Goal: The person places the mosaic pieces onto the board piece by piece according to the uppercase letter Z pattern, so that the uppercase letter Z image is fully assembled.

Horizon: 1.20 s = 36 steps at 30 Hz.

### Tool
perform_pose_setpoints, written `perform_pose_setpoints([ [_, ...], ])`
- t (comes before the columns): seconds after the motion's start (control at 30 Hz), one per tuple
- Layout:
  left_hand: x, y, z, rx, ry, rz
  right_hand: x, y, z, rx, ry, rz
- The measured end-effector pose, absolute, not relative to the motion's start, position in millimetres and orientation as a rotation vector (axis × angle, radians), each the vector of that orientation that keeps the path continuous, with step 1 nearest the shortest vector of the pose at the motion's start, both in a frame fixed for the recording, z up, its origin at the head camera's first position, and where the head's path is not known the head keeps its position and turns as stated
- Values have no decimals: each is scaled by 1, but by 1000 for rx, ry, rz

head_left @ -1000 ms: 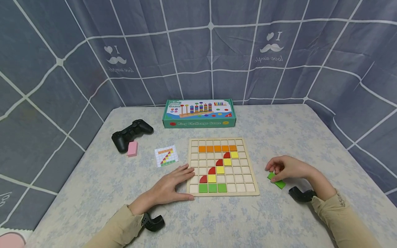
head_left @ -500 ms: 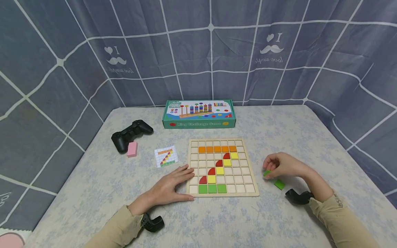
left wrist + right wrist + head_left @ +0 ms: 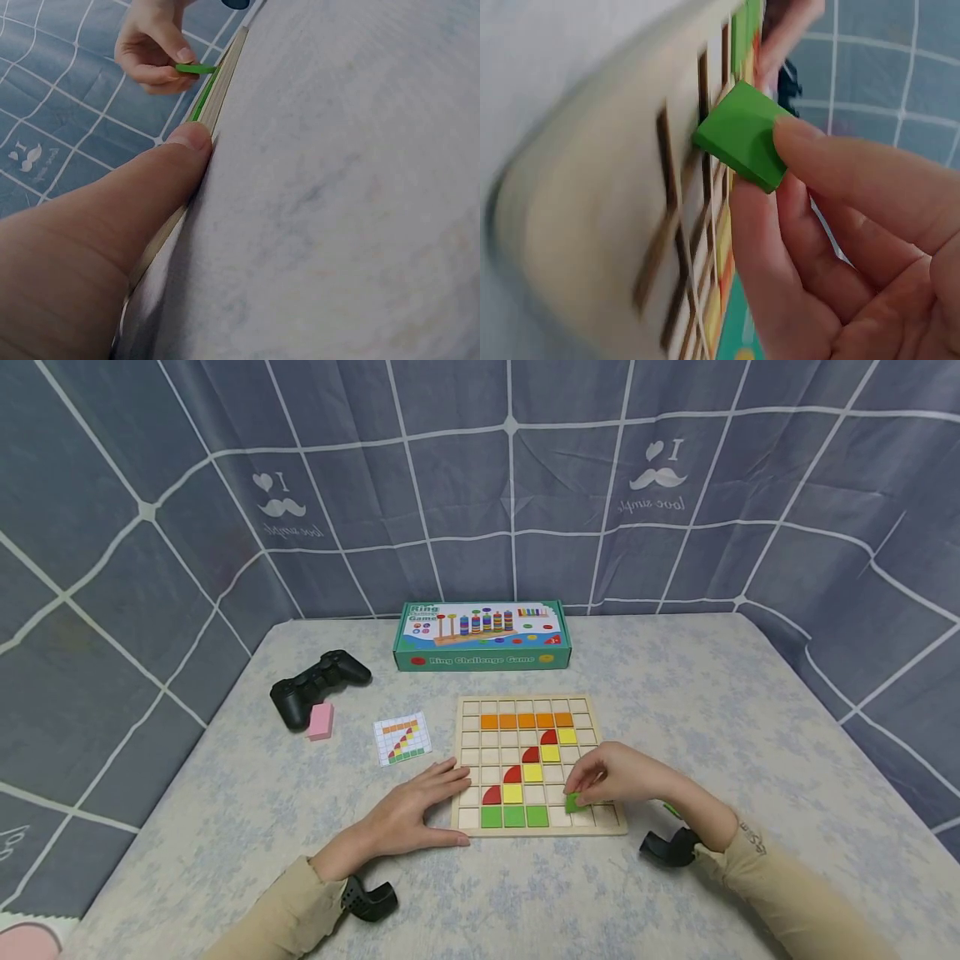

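Note:
A green square tile (image 3: 742, 133) is pinched between the thumb and fingers of my right hand (image 3: 618, 774), just above the lower right of the wooden grid board (image 3: 622, 833). On the board lie a row of orange tiles (image 3: 526, 720), a diagonal of yellow squares (image 3: 532, 772) beside red quarter-round pieces (image 3: 512, 774), and three green tiles (image 3: 513, 816) in the bottom row. My left hand (image 3: 412, 810) rests at the board's left edge, fingers extended onto the frame and thumb (image 3: 176, 161) against its near corner. Another green tile (image 3: 672, 810) on the table is mostly hidden by the right wrist.
Left of the board lies a pattern card (image 3: 402, 737) printed with a similar coloured design. Farther left are a black game controller (image 3: 318, 681) and a pink block (image 3: 320, 721). A green game box (image 3: 482, 637) stands behind the board, before a grid-patterned curtain (image 3: 465, 485).
My right hand has picked up one green tile from the table at the right and carried it left over the board. The left hand has stayed in place.

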<state>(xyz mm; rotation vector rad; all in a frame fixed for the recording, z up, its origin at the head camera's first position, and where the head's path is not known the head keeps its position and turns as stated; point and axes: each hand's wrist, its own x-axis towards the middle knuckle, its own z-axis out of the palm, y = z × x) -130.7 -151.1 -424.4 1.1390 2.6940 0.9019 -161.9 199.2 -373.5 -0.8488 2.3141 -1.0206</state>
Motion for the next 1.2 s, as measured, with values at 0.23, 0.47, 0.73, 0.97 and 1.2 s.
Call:
perform_pose_setpoints([
  [0.23, -131, -152, -425, 1139, 2699, 900, -157, 175, -378, -865, 2334, -1017],
  [0.47, -131, -152, -425, 1141, 2698, 892, -152, 169, -382, -808, 2409, -999],
  [0.73, -131, -152, -426, 1142, 2703, 885, -149, 186, -379, -748, 2471, -981],
  [0.97, -132, -152, -425, 1153, 2696, 893, -153, 224, -375, -705, 2371, -1075],
  [1.2, -132, -152, -426, 1155, 2691, 889, -153, 257, -371, -746, 2276, -1129],
])
